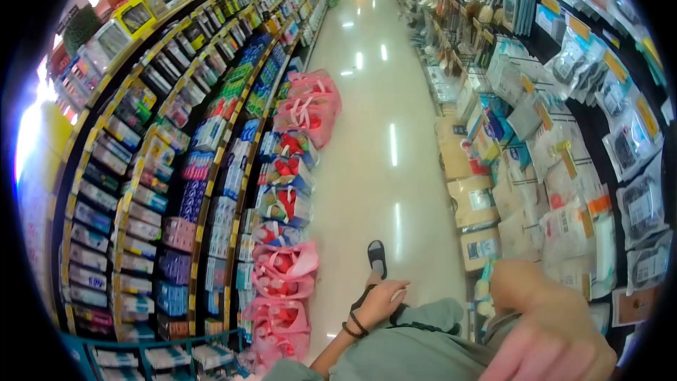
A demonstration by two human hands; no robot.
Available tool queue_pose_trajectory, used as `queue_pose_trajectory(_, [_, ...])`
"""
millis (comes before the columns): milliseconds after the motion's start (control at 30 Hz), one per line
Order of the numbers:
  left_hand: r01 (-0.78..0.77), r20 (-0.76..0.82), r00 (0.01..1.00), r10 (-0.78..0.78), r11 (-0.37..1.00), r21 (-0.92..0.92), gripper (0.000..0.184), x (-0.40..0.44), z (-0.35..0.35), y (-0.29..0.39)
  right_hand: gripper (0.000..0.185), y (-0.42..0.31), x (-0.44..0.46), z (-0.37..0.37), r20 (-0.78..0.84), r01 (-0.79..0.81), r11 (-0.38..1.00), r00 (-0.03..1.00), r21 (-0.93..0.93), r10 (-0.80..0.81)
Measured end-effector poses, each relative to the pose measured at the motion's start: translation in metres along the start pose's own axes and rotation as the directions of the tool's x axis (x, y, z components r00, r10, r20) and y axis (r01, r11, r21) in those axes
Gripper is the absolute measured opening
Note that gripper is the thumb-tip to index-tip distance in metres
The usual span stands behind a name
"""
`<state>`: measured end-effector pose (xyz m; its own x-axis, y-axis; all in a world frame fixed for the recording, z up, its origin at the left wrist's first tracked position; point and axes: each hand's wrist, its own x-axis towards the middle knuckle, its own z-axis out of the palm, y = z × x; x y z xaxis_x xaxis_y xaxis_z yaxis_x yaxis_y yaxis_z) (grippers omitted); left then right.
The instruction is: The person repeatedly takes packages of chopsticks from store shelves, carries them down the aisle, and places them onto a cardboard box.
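My left hand hangs over the green-grey trousers, its fingers loosely stretched and apart, with nothing seen in it. Dark bead bracelets circle its wrist. Close to the camera at the lower right is my right hand, large and blurred, its fingers curled downward; what they hold, if anything, is hidden. Packaged goods on the right-hand shelves are just beyond it. One foot in a dark sandal is on the shiny floor.
An aisle floor runs ahead between shelves. On the left stand shelves of boxed goods, with pink bags and more pink bags along their foot. Bagged items hang on the right. A teal rack is at the lower left.
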<state>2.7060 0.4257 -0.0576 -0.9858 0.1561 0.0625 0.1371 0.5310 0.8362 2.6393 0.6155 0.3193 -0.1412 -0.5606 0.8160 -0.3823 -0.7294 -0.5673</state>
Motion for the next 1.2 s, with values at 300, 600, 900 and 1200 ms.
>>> queue_pose_trajectory(300, [0.010,-0.039,0.999,-0.009,1.000,0.017,0.025,0.174,-0.135,-0.089,0.016,0.124,0.136,-0.124,0.214,-0.229,0.915,0.926,-0.333,0.310])
queue_pose_trajectory(600, [-0.034,-0.132,0.991,0.036,0.999,0.020,0.022,0.304,-0.251,-0.157,0.020,0.267,0.183,-0.215,0.204,0.230,0.966,0.958,-0.119,-0.203])
queue_pose_trajectory(900, [0.001,-0.059,0.998,-0.003,1.000,-0.026,0.020,0.416,-0.299,-0.212,0.017,0.407,0.239,-0.339,-0.091,0.346,0.926,0.928,-0.149,-0.361])
queue_pose_trajectory(1200, [0.017,-0.050,0.999,-0.008,0.982,0.187,0.023,0.579,-0.411,-0.287,0.015,0.548,0.306,-0.463,-0.311,0.211,0.823,0.853,-0.527,-0.419])
